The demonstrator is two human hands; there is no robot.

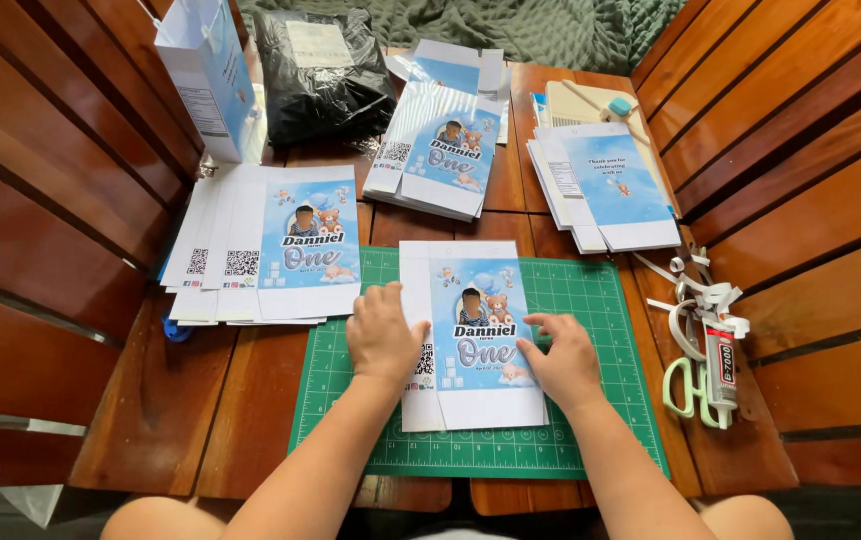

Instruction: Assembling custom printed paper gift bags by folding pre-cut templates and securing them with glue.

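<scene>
A flat printed paper sheet (475, 300), white with a light blue picture panel, lies on a green cutting mat (600, 320) in front of me. My left hand (382, 335) presses on the sheet's left white margin, fingers curled over its edge. My right hand (562, 358) rests on the sheet's right edge, fingertips on the blue panel. Neither hand lifts the sheet off the mat.
Stacks of similar printed sheets lie at left (270, 245), centre back (440, 150) and right back (605, 185). A standing paper bag (205, 75), a black plastic bag (322, 70), scissors (690, 385), a glue tube (720, 365) and paper strips (700, 290) surround the mat. Wooden slatted sides rise on both sides.
</scene>
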